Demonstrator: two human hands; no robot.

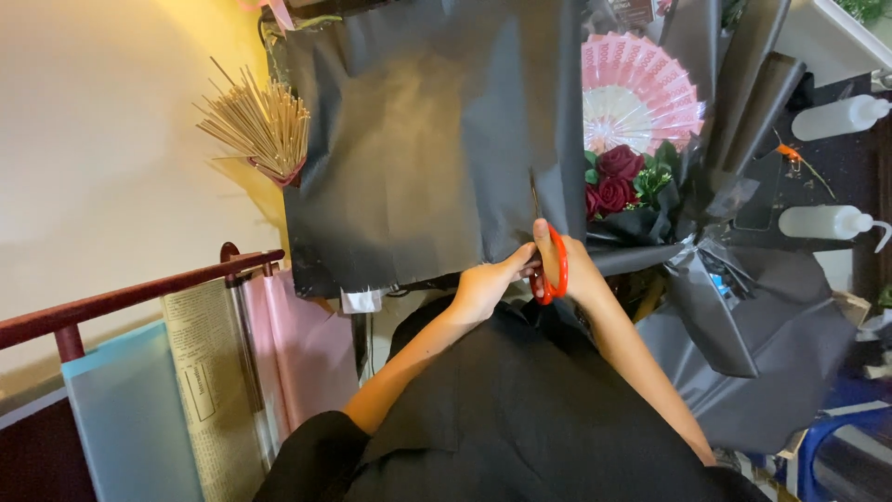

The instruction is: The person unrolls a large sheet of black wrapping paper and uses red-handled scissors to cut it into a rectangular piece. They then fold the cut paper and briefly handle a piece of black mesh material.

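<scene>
A large sheet of black wrapping paper (418, 139) is spread out in front of me. My right hand (574, 271) grips red-handled scissors (555, 265), whose blades point up into the sheet near its right side. My left hand (485, 286) pinches the sheet's near edge just left of the scissors. The two hands almost touch. More black paper (753, 344) lies crumpled to the right.
A bouquet of dark red roses (615, 177) with a pink fan (641, 88) sits right of the sheet. A bundle of wooden sticks (260, 121) is at the left. Pale blue, newsprint and pink paper rolls (214, 372) hang on a rail. Two white squeeze bottles (836, 116) lie at the far right.
</scene>
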